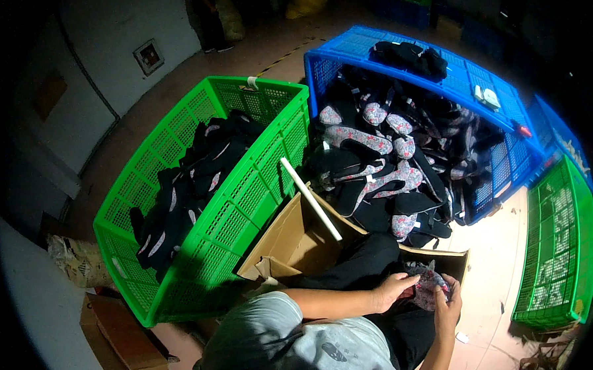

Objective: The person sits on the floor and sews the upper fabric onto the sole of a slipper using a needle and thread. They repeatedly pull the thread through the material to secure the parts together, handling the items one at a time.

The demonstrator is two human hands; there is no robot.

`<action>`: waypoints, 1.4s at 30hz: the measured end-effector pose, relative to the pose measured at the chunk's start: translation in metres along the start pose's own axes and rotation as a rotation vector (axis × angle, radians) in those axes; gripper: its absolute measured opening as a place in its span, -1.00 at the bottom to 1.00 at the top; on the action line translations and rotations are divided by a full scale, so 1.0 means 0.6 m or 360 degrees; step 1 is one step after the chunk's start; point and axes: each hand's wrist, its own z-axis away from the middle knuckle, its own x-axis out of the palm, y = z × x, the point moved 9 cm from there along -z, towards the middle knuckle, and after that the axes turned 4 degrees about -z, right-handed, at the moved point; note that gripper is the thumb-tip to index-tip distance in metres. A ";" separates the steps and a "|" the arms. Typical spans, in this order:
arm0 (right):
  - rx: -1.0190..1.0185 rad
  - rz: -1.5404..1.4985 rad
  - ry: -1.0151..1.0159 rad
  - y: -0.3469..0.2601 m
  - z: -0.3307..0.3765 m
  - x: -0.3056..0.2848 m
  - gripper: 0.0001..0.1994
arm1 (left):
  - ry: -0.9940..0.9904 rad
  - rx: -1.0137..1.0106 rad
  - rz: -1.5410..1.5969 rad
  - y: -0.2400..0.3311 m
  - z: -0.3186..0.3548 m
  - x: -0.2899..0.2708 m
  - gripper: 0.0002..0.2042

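A grey-and-red floral fabric shoe (421,292) is held low over my lap, between both hands. My left hand (395,291) pinches its left side with thumb and fingers. From the right, my right hand (448,299) grips its other edge, fingers bent around the fabric. Part of the shoe is hidden behind my fingers and in shadow. Just beyond, a heap of similar floral and black shoes (374,142) spills toward me from a blue crate (363,40) lying on its side.
At the left stands a green crate (213,235) holding black shoes (200,169). A white tube (310,199) leans in an open cardboard box (292,235) before me. Another green crate (550,240) stands at the right. Black pieces (410,58) lie on the blue crate.
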 end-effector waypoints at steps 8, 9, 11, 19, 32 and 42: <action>-0.0077 0.0065 -0.0146 0.008 0.042 0.059 -0.71 | 0.0488 -0.0035 -0.0451 -0.015 0.024 -0.066 -0.66; -0.0094 0.0060 -0.0188 0.014 0.048 0.075 -0.71 | 0.0553 -0.0155 -0.0469 -0.034 0.025 -0.093 -0.61; -0.0088 0.0081 -0.0259 0.008 0.066 0.101 -0.70 | 0.0532 -0.0192 -0.0383 -0.020 0.049 -0.109 -0.58; -0.0321 0.0334 -0.0576 0.030 0.096 0.187 -0.65 | 0.0341 -0.0368 -0.0045 0.010 0.093 -0.158 -0.74; 0.0009 0.0075 -0.0565 0.081 0.067 0.245 -0.72 | 0.0777 0.1031 -0.2122 0.143 0.104 -0.160 -0.75; 0.0085 -0.0109 -0.0412 0.121 0.040 0.255 -0.77 | 0.0543 0.1040 -0.2679 0.158 0.121 -0.075 -0.87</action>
